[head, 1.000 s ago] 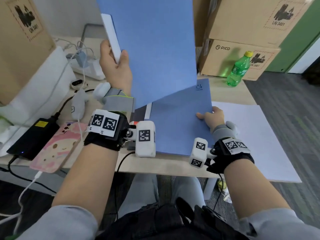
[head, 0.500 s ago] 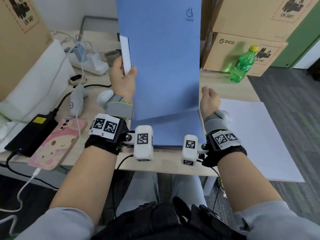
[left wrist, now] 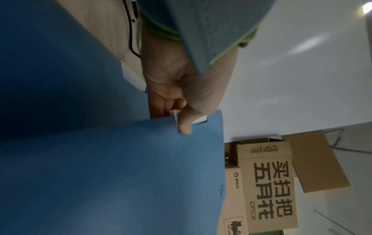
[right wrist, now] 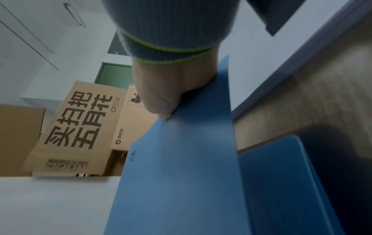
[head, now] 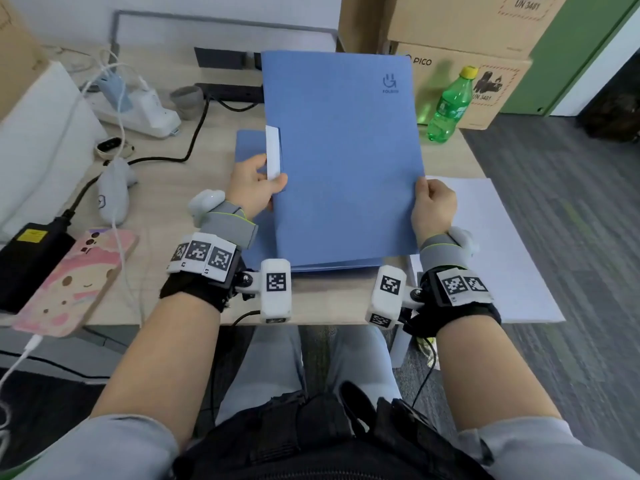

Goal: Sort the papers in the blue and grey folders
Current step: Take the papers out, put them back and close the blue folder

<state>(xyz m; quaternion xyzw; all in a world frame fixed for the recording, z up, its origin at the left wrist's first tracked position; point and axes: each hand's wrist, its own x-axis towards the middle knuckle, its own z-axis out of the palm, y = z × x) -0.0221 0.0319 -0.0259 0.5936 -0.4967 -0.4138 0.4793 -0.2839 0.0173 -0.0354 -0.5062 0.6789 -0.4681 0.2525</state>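
Observation:
I hold a closed blue folder (head: 343, 161) tilted just above the desk, logo at its far right corner. My left hand (head: 258, 183) pinches its left edge at a white spine label (head: 273, 154); the thumb (left wrist: 184, 125) lies on the cover. My right hand (head: 431, 206) grips the right edge, thumb (right wrist: 164, 115) on top, fingers hidden beneath. A second blue folder (head: 248, 143) lies flat on the desk under it, also visible in the right wrist view (right wrist: 281, 182). No grey folder is in sight.
A white sheet (head: 502, 237) lies right of the folders. A pink phone (head: 72, 282), a black power bank (head: 27, 258), cables and a power strip (head: 138, 109) crowd the left. A green bottle (head: 450, 105) and cardboard boxes (head: 460, 26) stand at the back right.
The blue folder has come down from upright to a low tilt over the desk. My right hand left the lower folder and took the held folder's right edge.

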